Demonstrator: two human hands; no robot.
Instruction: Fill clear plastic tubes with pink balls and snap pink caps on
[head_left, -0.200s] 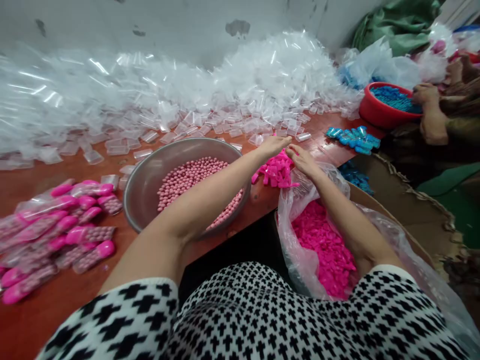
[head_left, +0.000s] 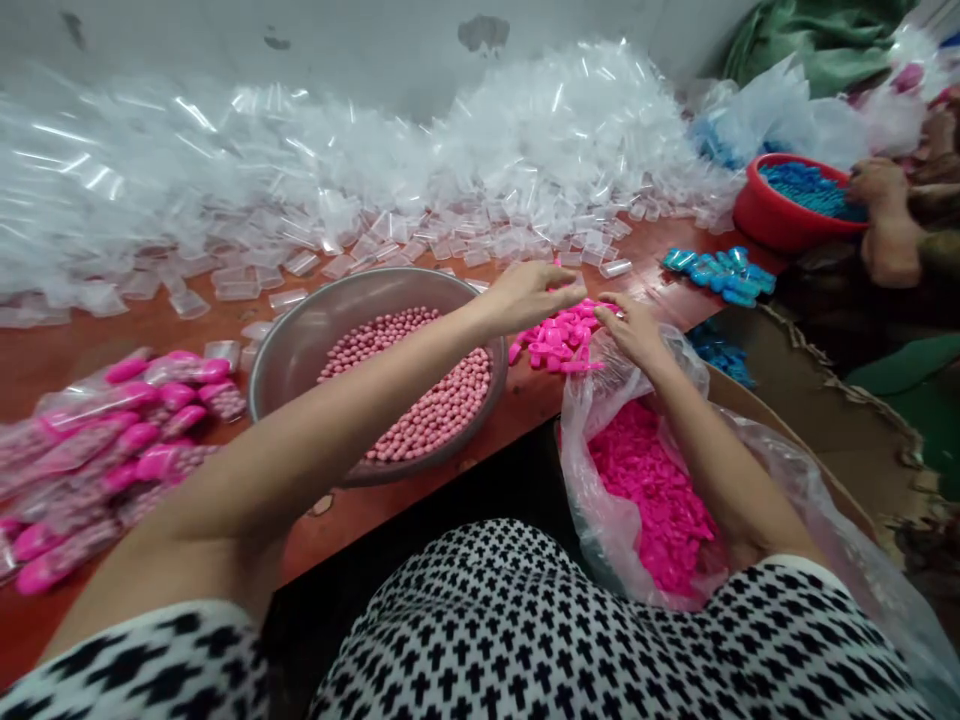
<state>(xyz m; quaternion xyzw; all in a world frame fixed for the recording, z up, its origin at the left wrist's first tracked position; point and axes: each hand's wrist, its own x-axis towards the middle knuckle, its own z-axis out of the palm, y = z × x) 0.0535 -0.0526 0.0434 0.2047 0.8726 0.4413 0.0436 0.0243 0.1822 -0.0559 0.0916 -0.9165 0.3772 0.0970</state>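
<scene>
1. Lying nearest, against the lap, an open plastic bag (head_left: 600, 420) holds loose pink caps (head_left: 652, 500).
2. On the red bench (head_left: 315, 525), a metal bowl (head_left: 300, 345) of pink beads (head_left: 435, 400) sits just left of a small cap pile (head_left: 559, 345).
3. The right hand (head_left: 637, 330) rests on that pile, fingers curled; whether they grip a cap cannot be told.
4. The left hand (head_left: 525, 295) hovers above it, fingers loosely bent, apparently empty.
5. Picking caps seems the step in hand; next calls for a clear tube (head_left: 615, 268) from beyond.
</scene>
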